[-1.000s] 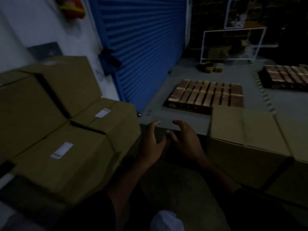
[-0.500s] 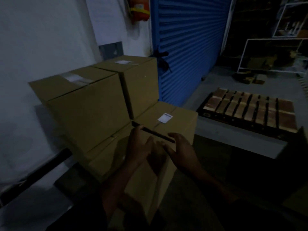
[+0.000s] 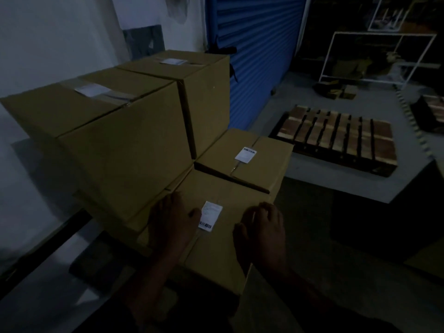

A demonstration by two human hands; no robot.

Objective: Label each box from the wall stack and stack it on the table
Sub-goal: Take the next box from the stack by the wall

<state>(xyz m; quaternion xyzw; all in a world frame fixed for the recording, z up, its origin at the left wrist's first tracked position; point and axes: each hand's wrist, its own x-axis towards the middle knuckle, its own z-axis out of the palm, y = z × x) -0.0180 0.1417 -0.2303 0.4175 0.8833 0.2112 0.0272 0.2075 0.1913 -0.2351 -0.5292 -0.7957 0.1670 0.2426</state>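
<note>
**Boxes all labelled in view, near one under our hands**

Boxes make up the whole job, so we start with the biggest. Two tall boxes stand side by side against the white wall: the nearer tall box (image 3: 101, 131) carries a pale label over its tape seam, and the far tall box (image 3: 192, 75), next to the blue shutter (image 3: 254, 44), shows a label on top as well. In front of them sit two lower ones: the back low box (image 3: 252, 162) with a white label (image 3: 245, 154) on its seam, and the near low box (image 3: 216, 236), its own barcode label (image 3: 210, 215) stuck across the centre flap line. What carries the pile is too dark to name; we cannot tell bench from floor under it.

We judge the labelling well along, since every box we can see wears a sticker. The stacking is what remains: no finished stack on a bench shows from here, so we cannot say how many have gone across. The wooden pallet (image 3: 336, 138) lies on the grey floor well apart to the right.

Our left hand (image 3: 171, 219) lies on the near low box's top just left of its label, fingers fairly straight and pointing at the tall box. Our right hand (image 3: 263, 227) rests at the top's right edge, fingers curled over that edge, as we judge, for a lift.
</note>
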